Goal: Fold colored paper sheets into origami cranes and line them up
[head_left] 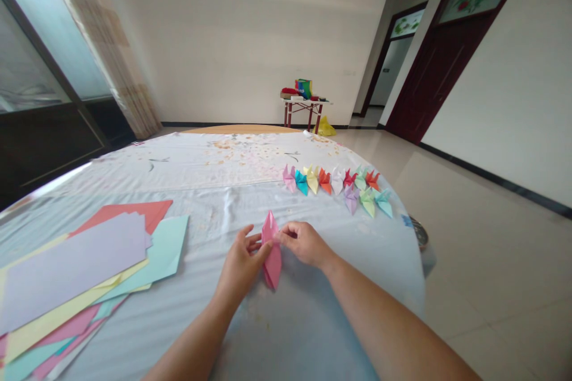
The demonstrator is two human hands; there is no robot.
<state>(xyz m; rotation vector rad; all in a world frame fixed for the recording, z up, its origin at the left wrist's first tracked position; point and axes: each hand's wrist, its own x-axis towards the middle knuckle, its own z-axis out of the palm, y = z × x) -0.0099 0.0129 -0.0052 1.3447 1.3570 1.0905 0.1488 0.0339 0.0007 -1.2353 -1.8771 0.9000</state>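
A pink folded paper piece (pixel 271 253), long and pointed at both ends, stands between my two hands over the pale blue tablecloth (pixel 313 321). My left hand (pixel 241 265) pinches its left side with thumb and fingers. My right hand (pixel 304 243) pinches its upper right edge. Both hands are closed on the paper.
Several finished paper cranes (pixel 337 187) in many colours lie in rows at the far right of the table. A fanned stack of coloured paper sheets (pixel 80 274) covers the left. The table's right edge drops to a tiled floor. A small red table (pixel 304 108) stands by the far wall.
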